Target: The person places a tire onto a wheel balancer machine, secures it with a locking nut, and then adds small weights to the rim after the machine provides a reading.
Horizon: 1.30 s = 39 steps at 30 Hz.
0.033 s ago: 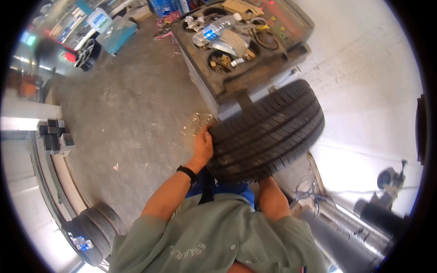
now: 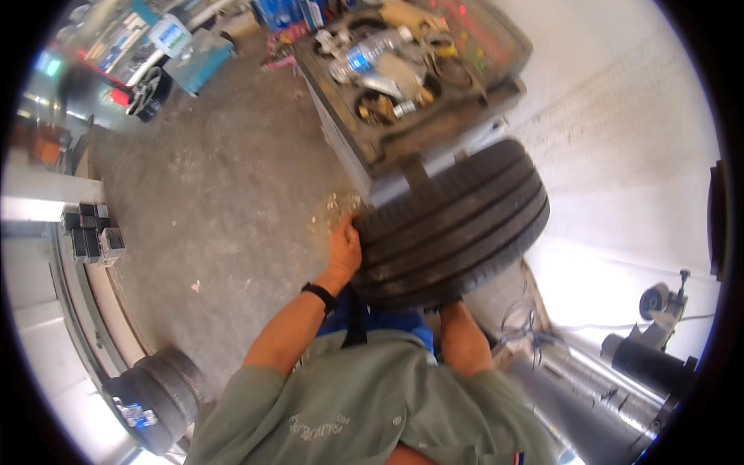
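Note:
A black tire [image 2: 457, 225], its grooved tread facing up, stands in front of my body beside a grey machine cabinet. Against its left side is my left hand [image 2: 346, 246], wearing a black wristband; the thumb lies along the edge and the fingers curl around toward the sidewall, partly hidden. My right forearm [image 2: 461, 333] reaches under the near right edge of the tire, which covers the right hand and its fingers.
The machine's tray top [image 2: 403, 124] holds a plastic bottle [image 2: 370, 56], small metal pieces and tools. Stacked tires [image 2: 159, 395] stand lower left, dark boxes [image 2: 94, 232] at left. A cylindrical machine [image 2: 597, 395] with cables is at right, a white wall [image 2: 620, 155] beyond.
The tread pattern looks more smeared now, and the tire sits very slightly lower and to the left. My left hand stays at its side.

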Each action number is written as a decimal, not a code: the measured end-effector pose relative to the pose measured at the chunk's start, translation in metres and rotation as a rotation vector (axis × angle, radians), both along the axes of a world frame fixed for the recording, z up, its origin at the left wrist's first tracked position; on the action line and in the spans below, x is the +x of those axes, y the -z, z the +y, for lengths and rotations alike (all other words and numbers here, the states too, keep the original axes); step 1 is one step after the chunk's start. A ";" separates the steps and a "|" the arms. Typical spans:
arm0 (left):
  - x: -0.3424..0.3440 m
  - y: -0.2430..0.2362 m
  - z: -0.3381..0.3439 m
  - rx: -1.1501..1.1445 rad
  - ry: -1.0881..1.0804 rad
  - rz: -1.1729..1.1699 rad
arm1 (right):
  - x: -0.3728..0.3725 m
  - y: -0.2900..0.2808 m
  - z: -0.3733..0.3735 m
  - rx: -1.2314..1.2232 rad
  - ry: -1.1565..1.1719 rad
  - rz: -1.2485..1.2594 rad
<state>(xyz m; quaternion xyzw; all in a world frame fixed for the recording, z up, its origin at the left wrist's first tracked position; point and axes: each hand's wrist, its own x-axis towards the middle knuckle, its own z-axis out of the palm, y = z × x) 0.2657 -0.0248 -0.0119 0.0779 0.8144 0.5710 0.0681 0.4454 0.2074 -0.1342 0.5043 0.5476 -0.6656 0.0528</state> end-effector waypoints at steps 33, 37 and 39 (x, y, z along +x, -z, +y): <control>-0.250 0.080 -0.243 -0.261 0.452 -0.290 | -0.036 -0.163 -0.141 0.972 0.733 -0.306; -0.321 0.087 -0.278 -0.255 0.309 -0.442 | -0.049 -0.167 -0.136 0.913 0.779 -0.304; -0.346 0.075 -0.275 -0.231 0.276 -0.480 | -0.048 -0.172 -0.131 0.988 0.807 -0.352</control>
